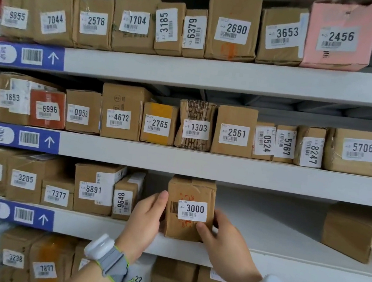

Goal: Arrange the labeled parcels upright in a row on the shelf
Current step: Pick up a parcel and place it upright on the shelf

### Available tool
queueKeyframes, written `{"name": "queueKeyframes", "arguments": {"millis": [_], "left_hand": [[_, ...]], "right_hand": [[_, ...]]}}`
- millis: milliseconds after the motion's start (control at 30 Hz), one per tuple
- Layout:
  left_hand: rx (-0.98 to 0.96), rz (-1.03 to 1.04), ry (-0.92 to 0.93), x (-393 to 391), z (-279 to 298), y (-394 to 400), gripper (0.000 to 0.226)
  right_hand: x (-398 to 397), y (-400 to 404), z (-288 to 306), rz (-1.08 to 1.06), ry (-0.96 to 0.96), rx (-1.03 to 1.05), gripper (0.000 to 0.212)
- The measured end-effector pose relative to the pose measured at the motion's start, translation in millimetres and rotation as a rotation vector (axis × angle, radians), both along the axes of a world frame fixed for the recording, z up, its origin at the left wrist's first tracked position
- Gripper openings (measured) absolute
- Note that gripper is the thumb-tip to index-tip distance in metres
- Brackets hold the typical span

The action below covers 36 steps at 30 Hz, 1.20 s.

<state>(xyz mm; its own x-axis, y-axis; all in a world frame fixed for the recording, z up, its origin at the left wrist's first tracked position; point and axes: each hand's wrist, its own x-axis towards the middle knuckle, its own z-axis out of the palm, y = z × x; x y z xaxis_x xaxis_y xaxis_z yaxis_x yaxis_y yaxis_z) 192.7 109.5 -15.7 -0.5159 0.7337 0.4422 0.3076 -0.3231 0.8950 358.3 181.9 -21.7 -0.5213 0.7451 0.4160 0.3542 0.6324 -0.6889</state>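
Shelf (287, 229) half bare, parcel 3000 (190, 208) upright, stockroom racking

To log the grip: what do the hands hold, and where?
Parcel 3000, upright: left hand on its left side, right hand on its right side.

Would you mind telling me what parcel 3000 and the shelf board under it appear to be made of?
Parcel 3000 looks like brown corrugated cardboard, matte, with creased, dented faces and a white paper label. The shelf board appears to be metal painted pale grey, judging by its smooth, even, faintly glossy front edge; it could instead be a laminated board.
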Motion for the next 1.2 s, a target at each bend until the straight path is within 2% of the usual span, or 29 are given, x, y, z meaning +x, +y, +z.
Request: {"name": "queueKeyframes", "arguments": {"millis": [100,267,633,767,900,1000,1100,1200], "left_hand": [[0.000,0.136,0.152,-12.8,-4.0,3.3,0.022],[0.075,0.363,0.307,-30.0,-6.8,2.1,0.019],[0.216,0.609,0.269,-60.9,-16.4,-18.9,0.005],[0.249,0.612,0.233,-61.7,-17.9,-23.2,0.008],[0.289,0.575,0.222,-50.7,-20.7,-21.0,0.015],[0.287,0.491,0.279,-34.3,-21.5,-16.3,0.008],[0.271,0.371,0.403,-20.0,-19.3,-7.5,0.006],[0.214,0.189,0.462,-1.8,-14.0,6.3,0.012]], "right_hand": [[-8.8,7.3,8.3,0.010,0.016,-0.022,0.035],[-25.9,11.6,9.7,0.056,0.038,-0.024,0.033],[-71.9,3.4,9.5,0.156,-0.006,0.021,0.039],[-77.6,4.2,9.4,0.132,0.000,0.050,0.032],[-74.9,5.6,11.1,0.148,0.000,0.044,0.034],[-66.1,8.5,12.9,0.151,-0.021,0.036,0.041],[-44.6,18.5,12.6,0.068,-0.024,0.020,0.059],[-12.1,32.9,13.0,0.015,0.013,0.012,0.060]]}}
